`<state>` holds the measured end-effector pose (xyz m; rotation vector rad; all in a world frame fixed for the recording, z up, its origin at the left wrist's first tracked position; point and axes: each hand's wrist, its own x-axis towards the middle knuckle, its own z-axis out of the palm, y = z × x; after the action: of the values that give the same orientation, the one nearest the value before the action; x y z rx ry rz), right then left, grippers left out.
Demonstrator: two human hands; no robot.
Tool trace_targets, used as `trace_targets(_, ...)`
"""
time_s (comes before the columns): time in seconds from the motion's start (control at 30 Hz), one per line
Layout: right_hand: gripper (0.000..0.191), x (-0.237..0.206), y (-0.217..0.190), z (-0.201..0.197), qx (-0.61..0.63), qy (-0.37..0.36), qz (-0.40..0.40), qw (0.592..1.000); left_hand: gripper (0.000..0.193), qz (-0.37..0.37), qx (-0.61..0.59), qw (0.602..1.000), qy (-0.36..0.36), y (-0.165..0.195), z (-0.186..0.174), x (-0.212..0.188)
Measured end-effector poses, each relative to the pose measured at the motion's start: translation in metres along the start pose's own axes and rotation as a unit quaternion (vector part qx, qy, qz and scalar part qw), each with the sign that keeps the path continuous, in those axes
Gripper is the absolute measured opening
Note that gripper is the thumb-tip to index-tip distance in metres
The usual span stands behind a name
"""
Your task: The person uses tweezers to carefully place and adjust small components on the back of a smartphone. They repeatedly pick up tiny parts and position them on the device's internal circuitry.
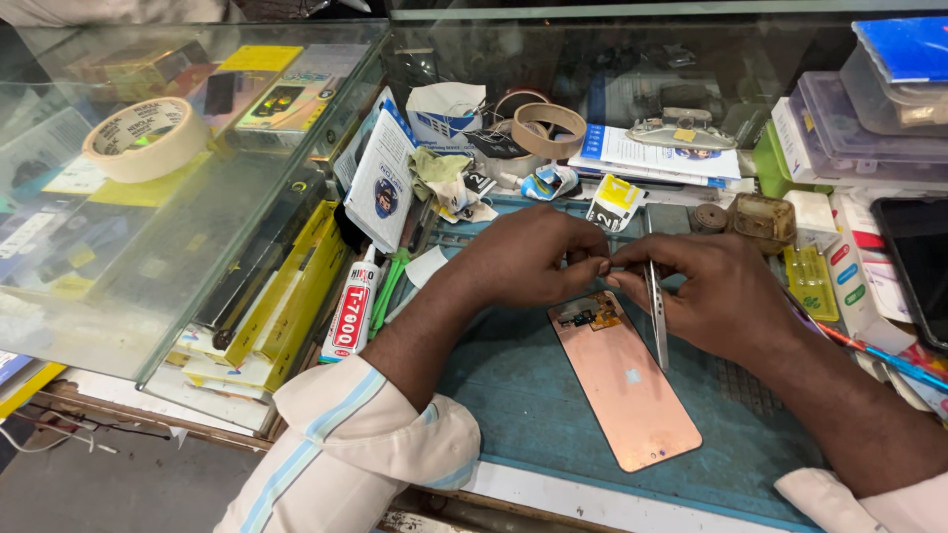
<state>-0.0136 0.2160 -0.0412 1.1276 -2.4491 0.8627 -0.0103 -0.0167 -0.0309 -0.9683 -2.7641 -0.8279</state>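
— How far along are you?

— The copper-backed screen panel [624, 375] lies face down on the blue worktop [533, 405] at frame centre, connector end still exposed. My left hand [528, 259] and right hand [706, 291] pinch something tiny together; the right also grips tweezers [657, 311].

— Its long axis?

— Upper left to lower right, connector end toward upper left.

Phone panel [627, 380] on mat [533, 405], under hands; glue tube [353, 314] left; tape roll [549, 129] behind.
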Motion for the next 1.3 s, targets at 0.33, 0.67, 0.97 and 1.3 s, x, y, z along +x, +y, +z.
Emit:
trace_targets(0.33, 0.026, -0.0002, -0.0007, -0.0008, 0.014, -0.009, 0.028, 0.999, 0.023, 0.007, -0.073, 0.997, -0.011, -0.0011, 0.0051, 0.0039)
trace_targets(0.67, 0.029, -0.0003, -0.0011, -0.0007, 0.007, -0.016, 0.040, 0.999, 0.018, 0.040, -0.053, 0.996, 0.066, 0.0000, 0.0011, 0.0000)
trace_targets(0.97, 0.029, -0.0012, -0.0007, -0.0004, 0.003, -0.013, 0.022, 1.000, 0.022, 0.042, -0.072, 0.994, 0.071, 0.0011, -0.0021, -0.0022)
trace_targets(1.3, 0.028, -0.0006, -0.0016, -0.0013, 0.002, -0.021, 0.022, 1.000, 0.021, 0.045, -0.070, 0.994, 0.077, 0.0009, -0.0026, -0.0023)
